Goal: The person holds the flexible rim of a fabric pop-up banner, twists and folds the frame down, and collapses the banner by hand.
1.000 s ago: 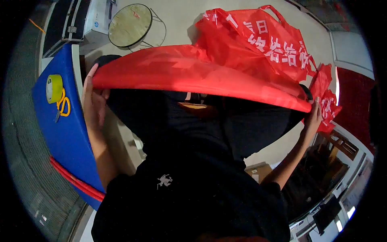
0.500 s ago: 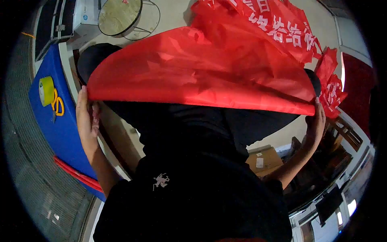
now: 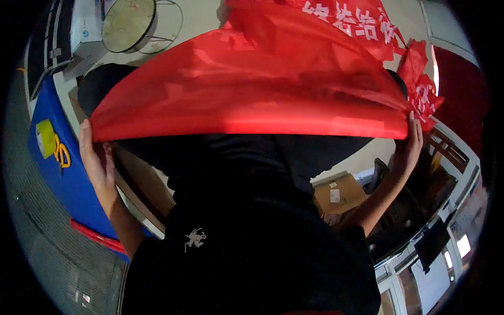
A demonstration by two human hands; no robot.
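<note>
A wide red cloth [image 3: 252, 89] with white printed characters lies across my knees, its near edge folded or rolled into a straight band. My left hand [image 3: 97, 152] grips the band's left end, thumb and fingers around it. At the right end, my right hand [image 3: 412, 139] is closed on the same band. Between the two hands the edge is stretched nearly straight. The far part of the cloth spreads crumpled toward the floor, and a bunched piece hangs beyond my right hand.
On a blue surface [image 3: 68, 184] at the left lie a yellow-green tape roll [image 3: 45, 138], yellow-handled scissors [image 3: 62, 155] and red strips [image 3: 97, 236]. A round stool [image 3: 128, 23] stands at the upper left. A cardboard box [image 3: 340, 194] sits at the lower right.
The near band has become straighter and more level, and more cloth shows flat behind it. Both hands still hold its ends. The view has shifted, moving the stool and blue surface leftward.
</note>
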